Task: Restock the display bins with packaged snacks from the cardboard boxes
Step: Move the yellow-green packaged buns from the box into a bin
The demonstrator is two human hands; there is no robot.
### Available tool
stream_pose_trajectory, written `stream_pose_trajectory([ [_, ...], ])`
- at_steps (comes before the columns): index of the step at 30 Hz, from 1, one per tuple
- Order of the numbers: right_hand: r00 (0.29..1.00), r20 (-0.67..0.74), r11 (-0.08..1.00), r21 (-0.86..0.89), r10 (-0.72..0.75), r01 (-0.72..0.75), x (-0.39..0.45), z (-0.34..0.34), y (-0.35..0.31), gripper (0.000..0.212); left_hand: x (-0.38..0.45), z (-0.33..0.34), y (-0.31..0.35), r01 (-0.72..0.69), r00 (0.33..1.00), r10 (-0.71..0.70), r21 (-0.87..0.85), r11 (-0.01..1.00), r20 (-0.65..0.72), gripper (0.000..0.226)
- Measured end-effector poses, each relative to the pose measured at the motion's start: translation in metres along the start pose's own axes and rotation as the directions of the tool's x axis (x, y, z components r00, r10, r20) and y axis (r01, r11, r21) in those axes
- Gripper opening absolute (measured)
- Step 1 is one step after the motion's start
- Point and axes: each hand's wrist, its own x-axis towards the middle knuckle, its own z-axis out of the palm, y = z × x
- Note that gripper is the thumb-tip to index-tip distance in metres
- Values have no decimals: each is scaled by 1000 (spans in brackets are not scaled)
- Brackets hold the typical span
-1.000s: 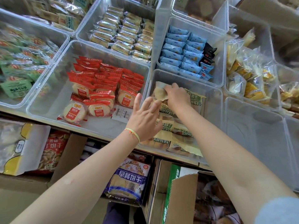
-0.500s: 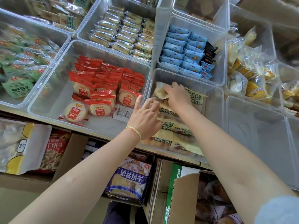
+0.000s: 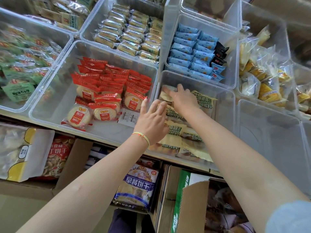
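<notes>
Yellow snack packs (image 3: 204, 102) in clear bin (image 3: 225, 105), right hand (image 3: 182, 97) pressing one flat, left hand (image 3: 152, 120) open, red packs (image 3: 107, 91) beside

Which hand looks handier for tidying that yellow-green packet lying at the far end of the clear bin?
Probably the right hand: it already lies at the far end of the bin, fingers on the back packet. The left hand sits nearer, over the middle packets.
</notes>
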Motion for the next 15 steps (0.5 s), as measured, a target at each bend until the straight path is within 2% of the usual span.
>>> stream_pose_trajectory([
  [6, 997, 80, 977, 213, 4, -21, -7, -12, 11, 62, 3, 1, 0, -10, 995, 2, 74, 997, 104, 74],
  [12, 986, -118, 903, 427, 119, -58, -87, -31, 29, 46, -6, -6, 1, 12, 998, -14, 40, 999, 59, 67],
  [14, 985, -118, 849, 527, 128, -47, -126, -40, 35, 36, -18, -13, 15, 30, 999, -29, -29, 999, 41, 60],
  [15, 990, -73, 826, 560, 119, -58, -146, -44, 39, 31, -24, -18, 27, 22, 999, -19, -79, 997, 31, 56],
])
